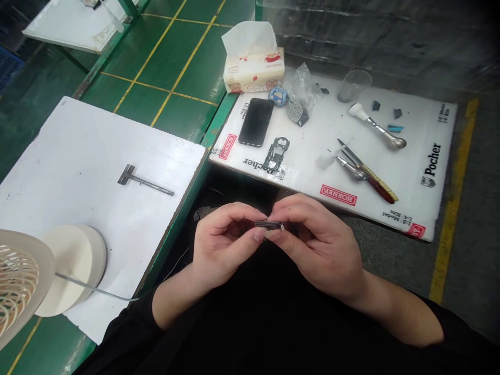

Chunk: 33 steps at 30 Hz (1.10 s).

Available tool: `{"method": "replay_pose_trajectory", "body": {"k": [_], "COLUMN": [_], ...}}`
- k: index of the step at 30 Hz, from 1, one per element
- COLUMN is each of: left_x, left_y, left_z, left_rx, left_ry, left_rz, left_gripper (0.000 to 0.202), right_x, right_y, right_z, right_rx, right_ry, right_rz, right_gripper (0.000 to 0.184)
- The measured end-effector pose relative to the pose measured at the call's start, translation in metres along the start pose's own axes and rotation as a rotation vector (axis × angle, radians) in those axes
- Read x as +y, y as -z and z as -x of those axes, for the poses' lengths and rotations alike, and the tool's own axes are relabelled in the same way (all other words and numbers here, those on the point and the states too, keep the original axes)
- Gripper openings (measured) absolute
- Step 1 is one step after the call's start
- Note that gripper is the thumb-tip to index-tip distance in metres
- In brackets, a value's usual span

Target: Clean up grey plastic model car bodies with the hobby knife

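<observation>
Between the fingertips of both hands is a small dark, flat part [269, 225], its kind not clear from here. My left hand [222, 242] pinches its left end between thumb and fingers. My right hand [316, 239] grips the other end, where a bright bit shows at the tip. Both hands are above my lap, just short of the board's front edge. Nearest to them on the board lies a black openwork plastic part [276, 153], with a dark-bladed knife [369, 172] and a metal-ended tool [351, 167] crossing it farther right.
A printed white board [300, 172] carries a phone [255, 122], a plastic bag [302, 101], a clear cup [354, 84], a white-tipped metal tool [377, 125] and dark scraps. Behind stands a tissue pack [253, 70]. At left are a T-shaped metal tool [144, 181] and a fan [74, 260].
</observation>
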State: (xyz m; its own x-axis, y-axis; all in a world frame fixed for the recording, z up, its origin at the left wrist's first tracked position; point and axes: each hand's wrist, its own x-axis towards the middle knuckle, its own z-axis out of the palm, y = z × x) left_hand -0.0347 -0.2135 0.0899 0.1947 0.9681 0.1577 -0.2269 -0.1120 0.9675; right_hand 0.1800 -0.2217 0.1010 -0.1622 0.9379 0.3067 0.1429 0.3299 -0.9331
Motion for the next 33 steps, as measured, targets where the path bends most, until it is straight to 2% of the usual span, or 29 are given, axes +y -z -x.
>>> {"method": "replay_pose_trajectory", "body": {"k": [4, 11, 19, 26, 33], "left_x": [-0.001, -0.009, -0.007, -0.014, -0.02], "left_y": [0.002, -0.006, 0.001, -0.001, -0.004], "left_z": [0.0, 0.008, 0.009, 0.013, 0.015], "left_rx": [-0.024, -0.042, -0.063, -0.059, -0.067], "left_ry": [-0.034, 0.07, -0.092, -0.084, -0.141], "left_rz": [0.01, 0.147, -0.083, -0.084, -0.064], "left_gripper": [0.025, 0.017, 0.022, 0.019, 0.018], "right_x": [0.0, 0.004, 0.002, 0.003, 0.004], "right_y": [-0.001, -0.006, -0.011, -0.016, -0.021], "right_z": [0.001, 0.006, 0.004, 0.006, 0.005], "right_rx": [0.001, 0.105, 0.08, 0.074, 0.091], "right_ry": [0.052, 0.091, 0.067, 0.037, 0.032], "right_rz": [0.013, -0.05, -0.125, -0.175, -0.188], "right_gripper": [0.013, 0.023, 0.025, 0.021, 0.021]}}
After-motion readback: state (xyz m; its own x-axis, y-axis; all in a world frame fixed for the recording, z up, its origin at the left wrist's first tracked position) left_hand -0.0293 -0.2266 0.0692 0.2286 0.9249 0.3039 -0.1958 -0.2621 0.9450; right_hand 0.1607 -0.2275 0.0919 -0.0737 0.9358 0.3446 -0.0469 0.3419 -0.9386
